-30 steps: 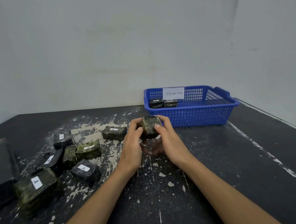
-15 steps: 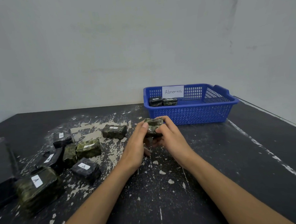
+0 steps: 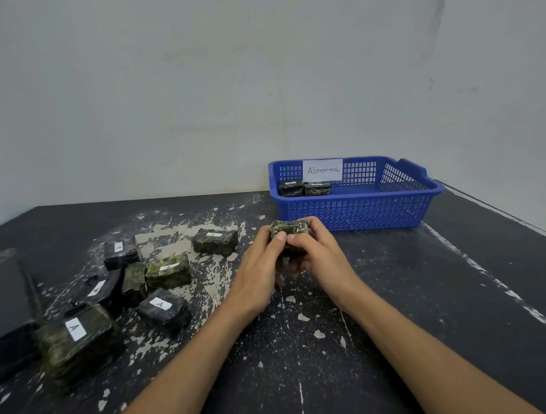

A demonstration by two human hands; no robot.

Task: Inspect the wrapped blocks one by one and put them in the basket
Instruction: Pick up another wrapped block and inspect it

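Black paint-flecked worktop [image 3: 396, 295]: both hands, left hand [image 3: 259, 271] and right hand [image 3: 323, 261], grasp one wrapped block [image 3: 288, 228], now rotated flatter than before; inspection continues, blue basket [image 3: 360, 215] placement pending.

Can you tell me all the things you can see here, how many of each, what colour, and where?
basket: one, blue, far right of middle on the table.
paper sign: one, white, reads "Abnormal", on the basket's back wall.
blocks in the basket: two, dark, side by side at its left end.
loose wrapped blocks: seven, dark green to black, most showing white labels, scattered on the table's left.
held block: one, dark green, in front of the basket.
dark slab: one, black, at the left edge.
table: one, black with pale chipped patches.
wall: pale grey, behind.
left hand: one, gripping the held block.
right hand: one, gripping it too.
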